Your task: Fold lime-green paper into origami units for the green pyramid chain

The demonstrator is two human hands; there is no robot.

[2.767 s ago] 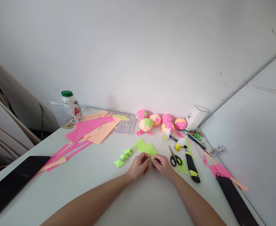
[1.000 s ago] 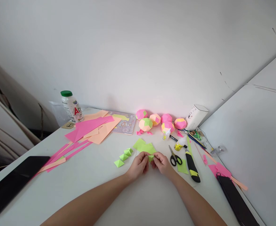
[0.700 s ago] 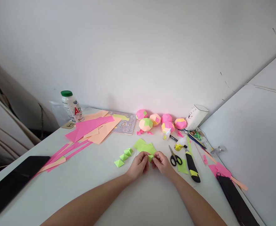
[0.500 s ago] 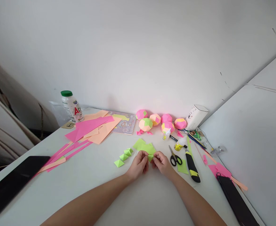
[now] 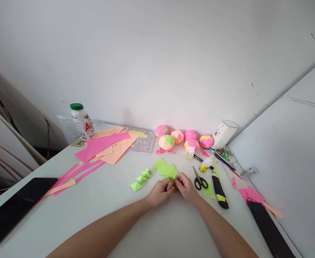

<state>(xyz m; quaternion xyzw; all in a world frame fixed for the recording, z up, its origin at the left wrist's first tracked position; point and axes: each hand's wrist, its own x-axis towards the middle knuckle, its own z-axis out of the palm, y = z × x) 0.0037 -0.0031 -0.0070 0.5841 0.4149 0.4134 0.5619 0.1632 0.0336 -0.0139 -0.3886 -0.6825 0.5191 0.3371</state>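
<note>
My left hand (image 5: 160,192) and my right hand (image 5: 184,186) meet at the middle of the table, both closed. Between the fingertips is a small piece of green paper (image 5: 172,180), mostly hidden by the fingers. Just beyond them lie flat green paper pieces (image 5: 168,170), overlapping one another. To the left of my left hand, several folded green paper units (image 5: 136,186) sit in a slanting row. Black-handled scissors (image 5: 200,182) and a green paper square (image 5: 208,191) lie right of my right hand.
Several faceted paper balls (image 5: 166,142) stand along the wall, with glue bottles (image 5: 205,165) before them. A box cutter (image 5: 220,190) lies at right. Coloured paper sheets (image 5: 119,148), a white bottle (image 5: 83,123) and a black tablet (image 5: 17,211) occupy the left; a phone (image 5: 267,225) lies far right.
My left hand has shifted slightly down and right, its fingers curling in closer to my right hand. Less of the held green paper shows now. My right hand has hardly moved.
</note>
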